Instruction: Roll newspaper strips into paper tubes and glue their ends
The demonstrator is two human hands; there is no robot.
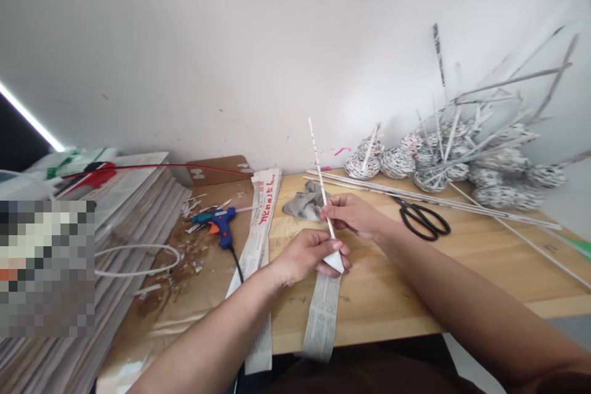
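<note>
Holds a printed newspaper strip (321, 314) in the left hand (305, 255), gripping near a white folded corner at the lower end of a thin rolled-paper stick (317, 160). Pinches the same stick higher up between thumb and fingers of the right hand (353, 215). Supports both above the wooden tabletop (378, 298), near its front edge, with stick slanted up toward the wall and strip hanging past the edge.

Appears to be winding strip into stick, judging by the join at the left fingers. For an even roll: keep strip at a constant slant, feed under light tension from the left, turn steadily with the right fingertips. Press each turn snug to avoid a loose, flared end. Avoid hard squeezing at the join; likely to crease the paper.

Cannot see the join fully: covered by left thumb and fingers. Cannot tell whether any glue is on the strip. Hard to make out the strip's blurred lower end. Cannot see the whole of the black scissors (425, 221), with blades partly lost by the long paper sticks (498, 212). Cannot count the overlapping woven newspaper balls (398, 163) at right. Cannot identify anything behind the pixelated block at far left, over part of the newspaper stack (143, 228).
</note>
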